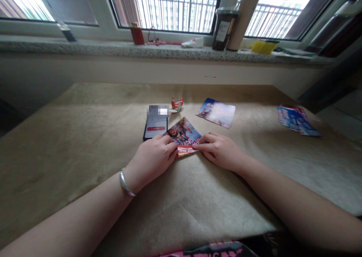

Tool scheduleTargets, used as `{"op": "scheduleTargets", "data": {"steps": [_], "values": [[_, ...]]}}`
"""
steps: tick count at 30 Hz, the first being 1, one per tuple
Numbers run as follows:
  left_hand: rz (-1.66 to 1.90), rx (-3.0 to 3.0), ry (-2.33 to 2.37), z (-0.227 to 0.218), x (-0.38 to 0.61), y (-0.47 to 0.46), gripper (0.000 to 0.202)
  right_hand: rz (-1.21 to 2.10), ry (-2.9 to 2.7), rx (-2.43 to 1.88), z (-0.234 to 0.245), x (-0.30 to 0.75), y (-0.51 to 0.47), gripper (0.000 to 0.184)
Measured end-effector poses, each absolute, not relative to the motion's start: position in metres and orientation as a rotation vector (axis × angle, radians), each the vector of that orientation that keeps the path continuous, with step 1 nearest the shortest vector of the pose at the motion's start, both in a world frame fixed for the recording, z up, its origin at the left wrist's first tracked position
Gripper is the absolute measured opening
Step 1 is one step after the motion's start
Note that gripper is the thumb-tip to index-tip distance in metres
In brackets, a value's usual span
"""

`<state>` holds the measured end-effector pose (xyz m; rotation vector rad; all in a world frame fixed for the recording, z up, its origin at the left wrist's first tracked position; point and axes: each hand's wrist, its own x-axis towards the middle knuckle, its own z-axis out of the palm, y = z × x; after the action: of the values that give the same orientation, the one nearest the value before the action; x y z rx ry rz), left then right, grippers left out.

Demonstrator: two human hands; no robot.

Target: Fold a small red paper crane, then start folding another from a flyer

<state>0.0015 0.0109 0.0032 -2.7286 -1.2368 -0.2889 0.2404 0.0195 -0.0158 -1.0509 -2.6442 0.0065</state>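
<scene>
A colourful printed paper [184, 133] lies on the beige cloth-covered table [85, 136], its near edge folded up. My left hand [152, 157] has its fingers curled and pinching the paper's near left edge. My right hand [220, 149] presses and pinches the near right edge, fingers together. A silver bangle [124, 183] sits on my left wrist. A phone [156, 125] with a lit screen lies just beyond my left hand, touching the paper's far left corner.
A small folded paper piece [177, 104] rests behind the phone. Another printed sheet [217, 112] lies at centre right and a third [296, 120] near the table's right edge. The windowsill [113, 49] holds a red cup [137, 34], a dark jar [223, 30] and a yellow container [264, 46].
</scene>
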Motion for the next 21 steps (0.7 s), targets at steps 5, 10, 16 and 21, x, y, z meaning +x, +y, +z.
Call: {"op": "scheduleTargets", "data": {"steps": [5, 10, 16, 21], "values": [[-0.210, -2.681, -1.239, 0.007, 0.008, 0.003, 0.023, 0.007, -2.642, -1.054, -0.016, 0.241, 0.020, 0.029], [-0.111, -2.648, -1.258, 0.008, 0.011, -0.004, 0.019, 0.041, -2.633, -1.065, -0.015, 0.242, 0.022, 0.025], [-0.094, -2.636, -1.272, 0.007, 0.013, -0.005, 0.018, 0.073, -2.627, -1.107, -0.012, 0.245, 0.021, 0.017], [-0.058, -2.631, -1.268, 0.010, 0.014, -0.007, 0.017, 0.034, -2.632, -1.085, -0.011, 0.246, 0.019, 0.018]]}}
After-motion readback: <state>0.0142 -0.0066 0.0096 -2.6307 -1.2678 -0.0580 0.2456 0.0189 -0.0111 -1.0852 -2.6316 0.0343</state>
